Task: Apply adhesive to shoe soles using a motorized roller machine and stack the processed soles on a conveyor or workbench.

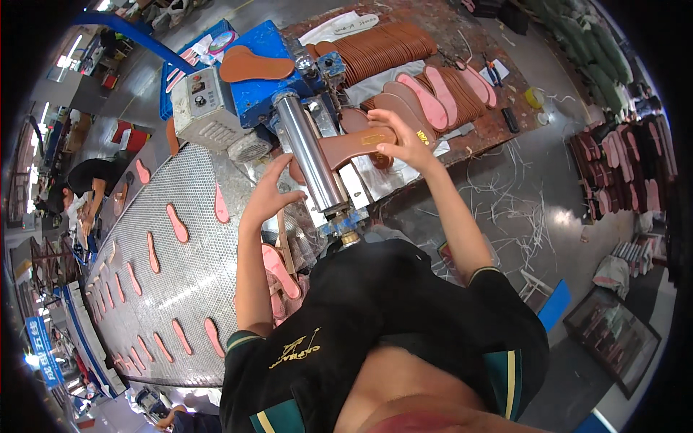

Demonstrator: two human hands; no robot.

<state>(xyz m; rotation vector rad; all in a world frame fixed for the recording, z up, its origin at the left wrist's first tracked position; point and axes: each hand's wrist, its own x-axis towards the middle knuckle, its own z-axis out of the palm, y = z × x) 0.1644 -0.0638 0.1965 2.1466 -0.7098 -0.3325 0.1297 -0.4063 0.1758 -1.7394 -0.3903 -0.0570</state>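
A brown insole (348, 149) lies across the feed of a machine, its left part passing under a shiny metal roller (309, 153). My right hand (408, 144) holds the insole's right end between thumb and fingers. A brown tip (297, 172) shows on the roller's left side, close to my left hand (271, 193). That hand is open, thumb and fingers apart, with nothing in it. Another brown insole (256, 66) rests on the blue machine housing (268, 36). Just beyond my right hand lie brown insoles and pink insoles (422, 101).
A long row of brown insoles (386, 50) stands on the worn bench (462, 36). Left of the machine, a perforated conveyor (195, 281) carries several pink insoles. A grey control box (206, 108) stands beside the roller. Pliers (494, 74) lie on the bench. Another person (94, 180) works at far left.
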